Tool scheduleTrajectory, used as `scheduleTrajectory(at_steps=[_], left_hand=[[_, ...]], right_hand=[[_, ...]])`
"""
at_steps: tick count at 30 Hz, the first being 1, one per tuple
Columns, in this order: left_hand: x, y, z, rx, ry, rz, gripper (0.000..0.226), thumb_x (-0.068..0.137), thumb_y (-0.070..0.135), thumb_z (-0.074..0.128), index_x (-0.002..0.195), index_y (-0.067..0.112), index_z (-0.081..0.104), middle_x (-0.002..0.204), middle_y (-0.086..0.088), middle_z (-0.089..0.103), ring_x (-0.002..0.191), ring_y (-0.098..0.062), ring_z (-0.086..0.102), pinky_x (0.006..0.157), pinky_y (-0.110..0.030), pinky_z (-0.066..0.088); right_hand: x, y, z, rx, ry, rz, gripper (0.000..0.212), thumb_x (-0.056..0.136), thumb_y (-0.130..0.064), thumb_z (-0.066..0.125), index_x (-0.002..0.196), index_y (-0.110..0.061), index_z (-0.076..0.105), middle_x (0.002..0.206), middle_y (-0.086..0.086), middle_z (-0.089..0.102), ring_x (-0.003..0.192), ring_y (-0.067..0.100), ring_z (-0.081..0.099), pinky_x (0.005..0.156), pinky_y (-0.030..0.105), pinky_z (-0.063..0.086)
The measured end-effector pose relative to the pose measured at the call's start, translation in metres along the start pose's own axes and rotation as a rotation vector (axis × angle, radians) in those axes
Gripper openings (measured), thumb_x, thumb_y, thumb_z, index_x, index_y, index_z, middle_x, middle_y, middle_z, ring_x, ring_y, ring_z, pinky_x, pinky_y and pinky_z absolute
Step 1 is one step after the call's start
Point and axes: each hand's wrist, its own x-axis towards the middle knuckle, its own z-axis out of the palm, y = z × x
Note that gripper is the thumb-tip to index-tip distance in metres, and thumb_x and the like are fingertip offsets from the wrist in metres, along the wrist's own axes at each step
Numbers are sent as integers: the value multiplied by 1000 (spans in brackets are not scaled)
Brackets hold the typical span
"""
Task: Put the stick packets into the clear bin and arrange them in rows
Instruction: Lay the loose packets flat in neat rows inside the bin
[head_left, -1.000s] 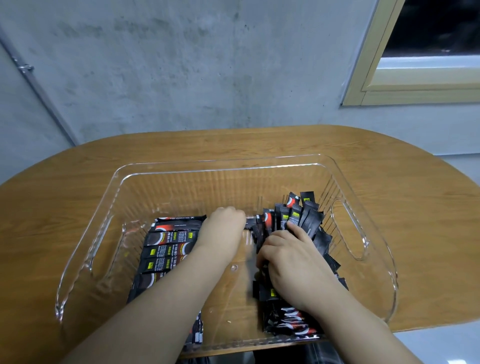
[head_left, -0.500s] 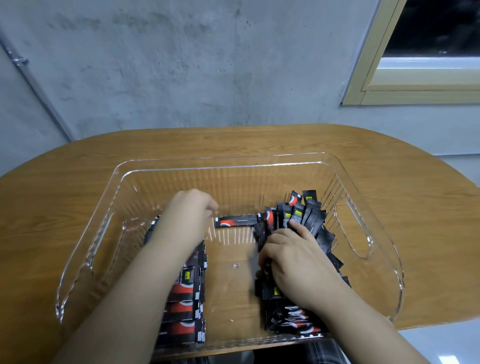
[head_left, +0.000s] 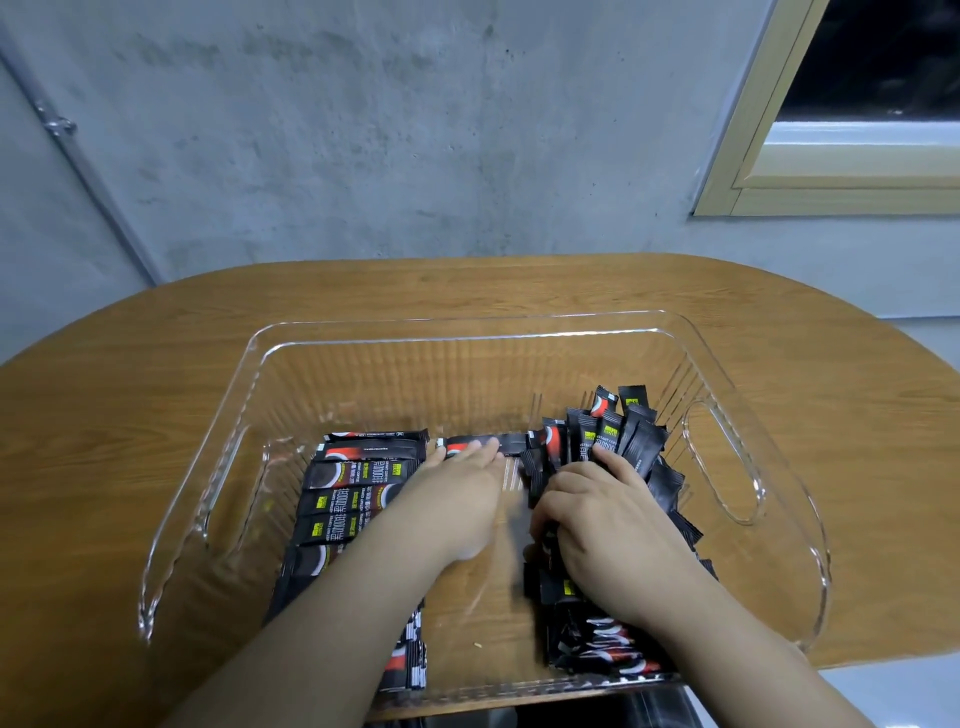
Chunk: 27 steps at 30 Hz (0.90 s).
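A clear plastic bin (head_left: 467, 325) stands on the wooden table (head_left: 156, 364). At its left, black stick packets (head_left: 353, 483) lie flat in a row, one behind another. A single packet (head_left: 511, 442) lies crosswise at the back middle. My left hand (head_left: 457, 499) reaches over the row, and its straight fingers touch that single packet. At the bin's right, my right hand (head_left: 608, 525) curls round a bunch of packets (head_left: 613, 431) that stand on end and fan outward. More packets lie under my right wrist near the front wall.
The bin has cut-out handles on both short sides, the right one (head_left: 727, 467) close to the bunch. A grey concrete wall rises behind the table, with a window frame (head_left: 753, 156) at the upper right. The table's front edge runs just below the bin.
My left hand went from the bunch to the left row, leaving one packet crosswise at the back, and has now come back right onto that packet. My right hand stays on the bunch.
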Motion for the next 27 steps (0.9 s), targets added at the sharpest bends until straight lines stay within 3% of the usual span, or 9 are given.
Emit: scheduleTrajectory(at_steps=[6, 16, 23, 25, 27], left_hand=[[-7, -2, -4, 60, -66, -38, 71, 97, 29, 48, 151, 12, 5, 159, -1, -10, 146, -16, -5, 117, -42, -5], [-7, -1, -1, -25, 75, 22, 67, 94, 5, 43, 151, 14, 9, 159, 3, -4, 146, -9, -3, 117, -36, -3], [-2, -5, 4, -32, 18, 39, 70, 94, 7, 47, 152, 16, 10, 159, 5, -5, 146, -10, -3, 117, -38, -3], [0, -5, 6, -54, 61, 54, 63, 94, 12, 50, 149, 17, 20, 159, 6, 7, 146, -10, 4, 117, -37, -1], [3, -1, 2, -96, 175, 73, 42, 94, 16, 52, 135, 16, 45, 145, 4, 38, 138, -15, 30, 114, -35, 17]], right_hand=[[1, -1, 1, -3, 35, -11, 37, 67, -20, 30, 64, -33, 65, 69, -18, 58, 81, 9, 61, 104, 30, 21], [1, 0, 1, 6, 17, -10, 37, 69, -23, 30, 66, -32, 66, 71, -17, 58, 83, 10, 61, 105, 30, 19], [0, -1, 0, 20, 13, -9, 40, 68, -23, 27, 67, -31, 66, 73, -16, 60, 86, 11, 61, 106, 29, 16], [0, -1, -1, 23, 7, -10, 42, 69, -23, 25, 69, -31, 67, 74, -16, 60, 88, 11, 60, 107, 29, 14], [0, -1, -1, 16, 9, -13, 42, 69, -23, 26, 68, -31, 67, 73, -15, 60, 87, 12, 60, 106, 30, 16]])
